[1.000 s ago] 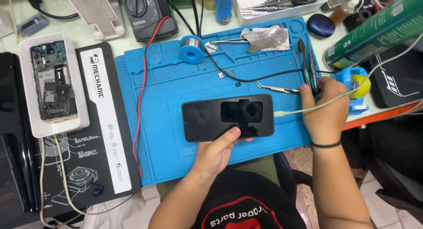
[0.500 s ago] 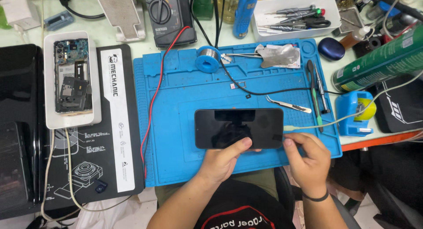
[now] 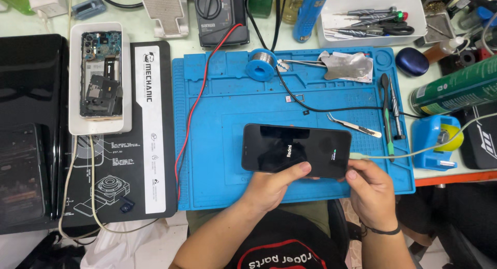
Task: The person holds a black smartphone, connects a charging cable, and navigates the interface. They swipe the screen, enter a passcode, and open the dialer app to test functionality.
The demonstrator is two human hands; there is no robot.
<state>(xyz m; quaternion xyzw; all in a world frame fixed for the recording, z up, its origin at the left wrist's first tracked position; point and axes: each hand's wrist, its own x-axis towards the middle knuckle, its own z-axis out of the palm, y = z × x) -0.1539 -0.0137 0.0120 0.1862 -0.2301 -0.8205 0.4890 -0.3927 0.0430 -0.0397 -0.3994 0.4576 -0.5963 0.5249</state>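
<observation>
I have the black smartphone point(image 3: 296, 150) lying flat and sideways on the blue silicone work mat point(image 3: 217, 145), its glossy glass face up and lit with small marks on a dark screen. My left hand point(image 3: 273, 185) clasps its near long edge, thumb pressed on the glass. My right hand point(image 3: 370, 189) pinches the phone's right end, thumb on top, right where a pale green cable point(image 3: 409, 154) plugs into the short edge.

Just beyond my right thumb, that cable runs off across the mat's edge, past a blue tape dispenser point(image 3: 436, 142) with a yellow roll. Above my right hand lie slim metal tweezers point(image 3: 354, 125), and further out a black-handled tool point(image 3: 385, 114) beside a steel driver point(image 3: 394, 111). Beyond the phone, a thin black wire point(image 3: 310, 102) snakes to a blue solder spool point(image 3: 260, 64), with crumpled silver foil point(image 3: 347, 66) next to it. A white tray of screwdrivers point(image 3: 370, 20) sits past the mat's far edge.

Well off to my left hand's side, a red lead point(image 3: 199, 101) crosses the mat, and further out an opened phone point(image 3: 101, 75) with bare circuit boards rests in a white cradle beside a black printed mat point(image 3: 127, 160).
</observation>
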